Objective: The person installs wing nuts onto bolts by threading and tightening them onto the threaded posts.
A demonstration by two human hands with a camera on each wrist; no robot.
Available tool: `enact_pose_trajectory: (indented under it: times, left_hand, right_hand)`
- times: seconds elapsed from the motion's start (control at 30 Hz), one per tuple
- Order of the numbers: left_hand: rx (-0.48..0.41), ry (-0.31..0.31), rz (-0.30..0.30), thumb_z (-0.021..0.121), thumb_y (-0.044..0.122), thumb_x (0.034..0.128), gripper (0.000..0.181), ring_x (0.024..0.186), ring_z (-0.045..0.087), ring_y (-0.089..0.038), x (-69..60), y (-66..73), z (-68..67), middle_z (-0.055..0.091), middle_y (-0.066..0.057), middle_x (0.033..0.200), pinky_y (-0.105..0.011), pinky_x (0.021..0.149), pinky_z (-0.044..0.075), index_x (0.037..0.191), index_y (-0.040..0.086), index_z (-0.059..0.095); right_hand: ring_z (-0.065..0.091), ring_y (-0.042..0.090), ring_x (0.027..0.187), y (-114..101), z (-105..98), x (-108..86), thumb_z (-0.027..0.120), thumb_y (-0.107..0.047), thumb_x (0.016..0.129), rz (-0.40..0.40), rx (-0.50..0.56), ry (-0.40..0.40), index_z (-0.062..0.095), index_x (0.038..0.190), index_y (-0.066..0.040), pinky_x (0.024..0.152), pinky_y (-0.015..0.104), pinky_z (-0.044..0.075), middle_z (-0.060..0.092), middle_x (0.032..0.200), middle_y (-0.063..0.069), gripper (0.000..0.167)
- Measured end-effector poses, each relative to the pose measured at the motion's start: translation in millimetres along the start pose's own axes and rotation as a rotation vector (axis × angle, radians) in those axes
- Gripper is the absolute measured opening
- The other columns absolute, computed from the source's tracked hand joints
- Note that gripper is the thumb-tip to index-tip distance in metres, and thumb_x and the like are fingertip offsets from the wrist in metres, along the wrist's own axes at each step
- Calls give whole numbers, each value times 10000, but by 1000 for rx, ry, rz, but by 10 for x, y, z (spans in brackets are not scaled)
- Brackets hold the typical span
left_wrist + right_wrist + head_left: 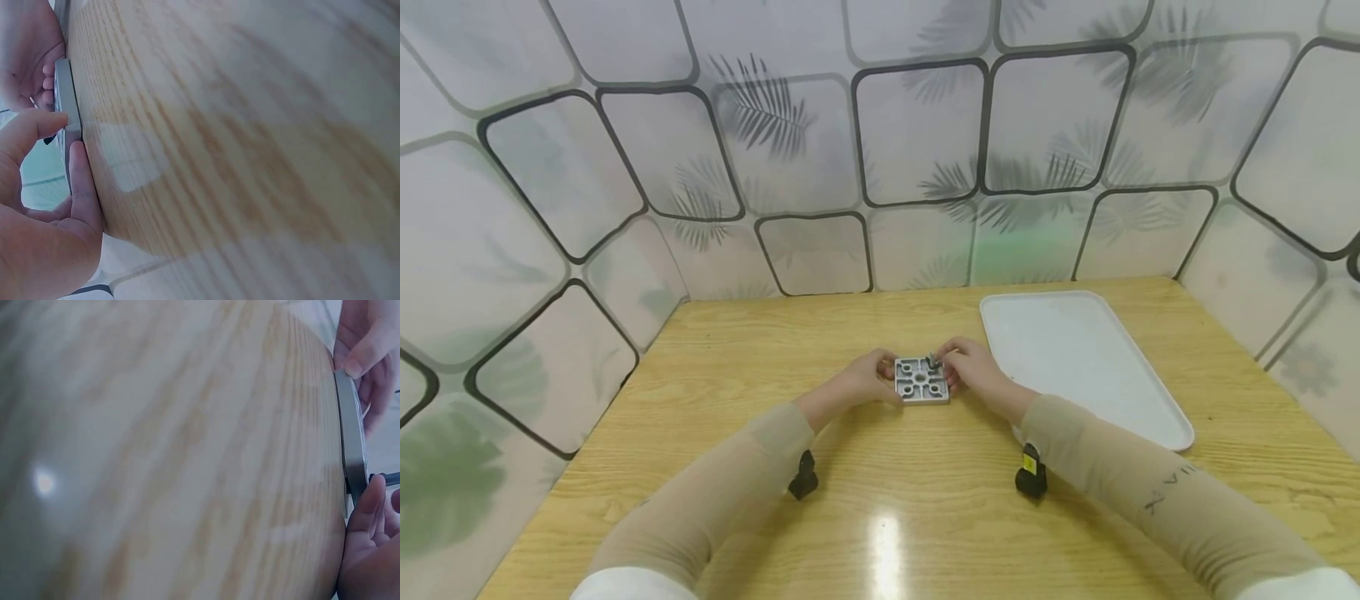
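A square grey metal plate (921, 390) with a raised ring in the middle and round bosses at its corners lies flat on the table. My left hand (867, 379) grips its left side, thumb at the near corner, fingers farther back. At the far right corner, my right hand (976, 371) pinches a small metal bolt (933, 360). Seen from the right wrist, the bolt is a thin dark shank (387, 479) beside the plate's edge (352, 434); its tip is partly hidden. The left wrist view shows the left thumb pressing the plate's edge (72, 106).
A white tray (1082, 354) lies at the right, behind my right forearm. The wooden table (760, 342) meets a patterned curtain (917, 133) at the back and sides. Black wrist cameras (804, 477) hang beneath both sleeves.
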State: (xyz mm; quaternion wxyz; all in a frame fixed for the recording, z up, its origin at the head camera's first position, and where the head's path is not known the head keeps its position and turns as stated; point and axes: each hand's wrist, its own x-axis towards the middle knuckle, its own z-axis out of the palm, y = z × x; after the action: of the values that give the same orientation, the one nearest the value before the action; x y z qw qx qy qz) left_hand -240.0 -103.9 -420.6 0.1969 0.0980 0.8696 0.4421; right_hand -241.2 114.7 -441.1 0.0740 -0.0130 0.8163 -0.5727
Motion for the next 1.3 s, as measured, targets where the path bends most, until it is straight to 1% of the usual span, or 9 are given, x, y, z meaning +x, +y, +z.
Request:
enact_pose_trajectory:
  times: [0.1, 0.2, 0.4, 0.7, 0.87, 0.97, 1.1, 1.3]
  left_hand:
    - [1, -2, 0, 872, 36, 775, 821, 1120, 584, -239, -4, -5, 2, 630, -129, 1256, -377, 1070, 496, 1508, 18, 503]
    - [0, -6, -2, 872, 44, 778, 824, 1132, 583, -243, -2, -10, 2, 629, -132, 1271, -383, 1081, 493, 1513, 20, 500]
    - [-16, -6, -1, 872, 33, 774, 837, 1131, 586, -248, 17, -21, -2, 625, -135, 1273, -368, 1048, 516, 1521, 27, 494]
    - [-15, -13, 0, 870, 36, 778, 835, 1112, 581, -232, 36, -34, -6, 621, -127, 1258, -322, 998, 523, 1521, 22, 490]
    - [-4, -9, 0, 852, 29, 788, 813, 1098, 581, -226, 1, -22, -5, 620, -116, 1234, -299, 974, 524, 1515, 10, 489]
    - [-1, -9, -1, 851, 33, 791, 809, 1099, 580, -226, -7, -21, -4, 622, -113, 1231, -306, 987, 512, 1514, 11, 490]
    - [-13, -12, -4, 866, 39, 784, 825, 1114, 576, -234, 14, -40, -2, 622, -121, 1252, -344, 1029, 503, 1520, 22, 493]
    - [-13, -8, 1, 874, 39, 778, 836, 1109, 581, -232, 42, -50, -2, 622, -124, 1255, -343, 1016, 519, 1522, 26, 492]
  right_hand:
    - [544, 95, 682, 23, -10, 9, 483, -56, 1032, -9, 9, -18, 622, 1267, 83, 581, 195, 503, 578, 778, 6, 306]
    - [550, 91, 694, 33, -10, 22, 517, -63, 1033, -5, -9, -24, 639, 1285, 75, 591, 187, 503, 591, 783, -2, 312]
    - [539, 85, 674, 28, -24, 39, 563, -18, 959, -2, -40, -27, 657, 1284, 82, 588, 181, 492, 584, 748, -15, 352]
    - [532, 71, 654, 22, -31, 65, 624, -46, 981, 23, -60, -37, 659, 1318, 61, 585, 176, 480, 575, 722, -32, 355]
    - [541, 74, 655, 20, -27, 49, 650, -53, 977, 20, -71, -33, 667, 1289, 61, 590, 179, 489, 584, 708, -32, 333]
    - [539, 74, 647, 29, -15, 51, 661, -61, 981, 22, -87, -26, 672, 1271, 48, 595, 180, 486, 580, 697, -40, 311]
    - [538, 70, 643, 45, -6, 59, 676, -66, 991, 26, -93, -9, 677, 1256, 31, 600, 177, 482, 578, 692, -48, 282]
    - [540, 59, 644, 62, -9, 58, 701, -61, 979, 10, -70, 11, 692, 1210, 35, 593, 169, 486, 581, 674, -63, 250]
